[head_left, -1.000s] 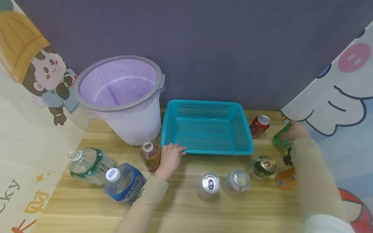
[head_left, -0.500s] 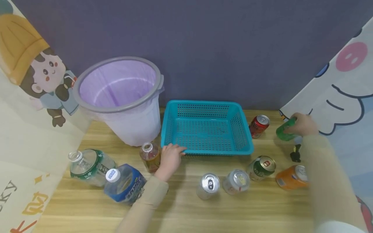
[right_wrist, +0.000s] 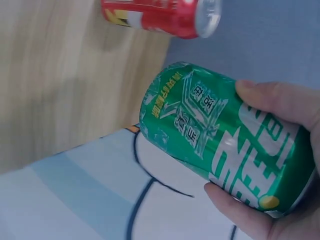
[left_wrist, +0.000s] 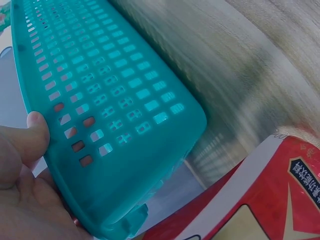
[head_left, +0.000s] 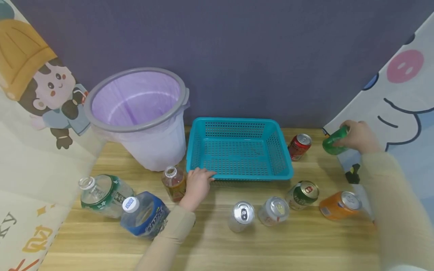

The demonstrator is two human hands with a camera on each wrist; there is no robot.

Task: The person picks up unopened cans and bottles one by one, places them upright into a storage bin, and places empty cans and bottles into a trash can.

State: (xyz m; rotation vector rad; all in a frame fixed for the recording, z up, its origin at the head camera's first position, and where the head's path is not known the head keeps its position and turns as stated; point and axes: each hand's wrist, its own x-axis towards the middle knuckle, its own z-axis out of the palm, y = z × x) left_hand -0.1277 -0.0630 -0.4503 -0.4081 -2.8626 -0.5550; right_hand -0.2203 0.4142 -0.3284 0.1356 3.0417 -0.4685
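A wooden counter (head_left: 210,244) stands before a dark wall. Left of centre, the left hand (head_left: 196,186) grips the near-left corner of the teal basket (head_left: 237,150). At the far right, the right hand (head_left: 359,136) holds a green can (head_left: 333,140), lifted clear of the counter.

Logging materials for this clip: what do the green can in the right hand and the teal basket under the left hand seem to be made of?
Green can: likely thin metal, glossy printed skin with sheen; slightly dented, right hand gripping it. Teal basket: apparently moulded plastic, uniform colour, perforated grid walls, smooth rounded rim; left hand holds its front corner.
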